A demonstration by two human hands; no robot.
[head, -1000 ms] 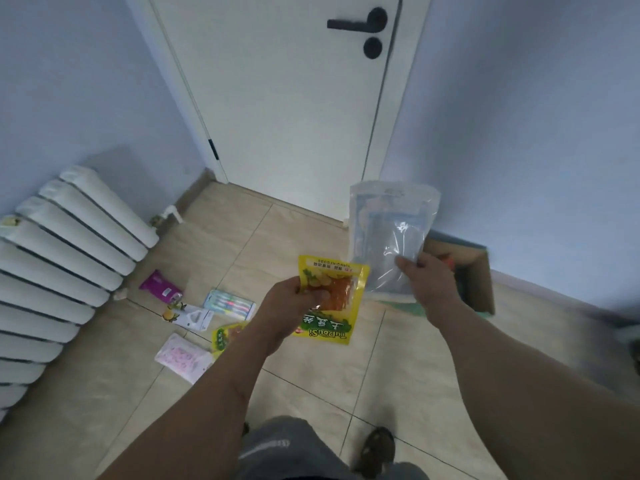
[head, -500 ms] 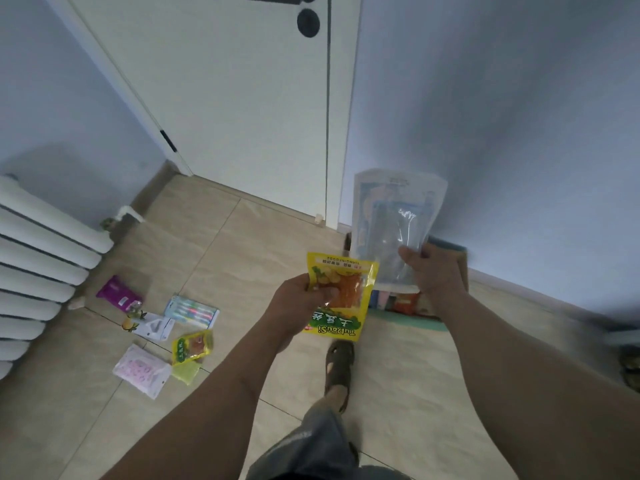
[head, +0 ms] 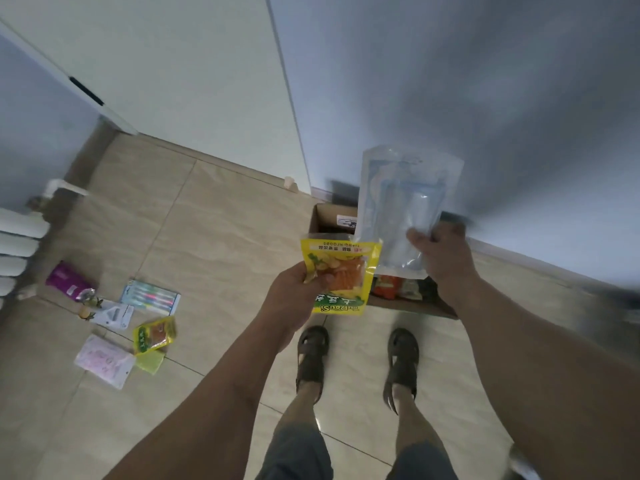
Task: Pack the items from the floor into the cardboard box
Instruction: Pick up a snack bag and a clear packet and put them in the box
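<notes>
My left hand (head: 294,299) grips a yellow snack packet (head: 343,275) by its left edge, held just in front of the cardboard box (head: 412,308). My right hand (head: 443,261) pinches the lower right of a clear plastic bag (head: 401,206) with a pale blue item inside, upright above the box. The open box stands on the floor against the wall; red and orange packets show inside it. Still on the floor at the left lie a purple packet (head: 65,280), a pen pack (head: 150,296), a white card pack (head: 112,315), a second yellow snack packet (head: 155,334) and a pink-white pouch (head: 104,362).
A white door (head: 180,71) fills the upper left, with a blue-grey wall (head: 485,98) to its right. A white radiator (head: 17,251) lines the left edge. My two sandalled feet (head: 356,355) stand on the beige tiles right before the box.
I have stepped closer to the box and my view has tilted down; both feet now show. Both hands, still holding their packets, now hover over the box.
</notes>
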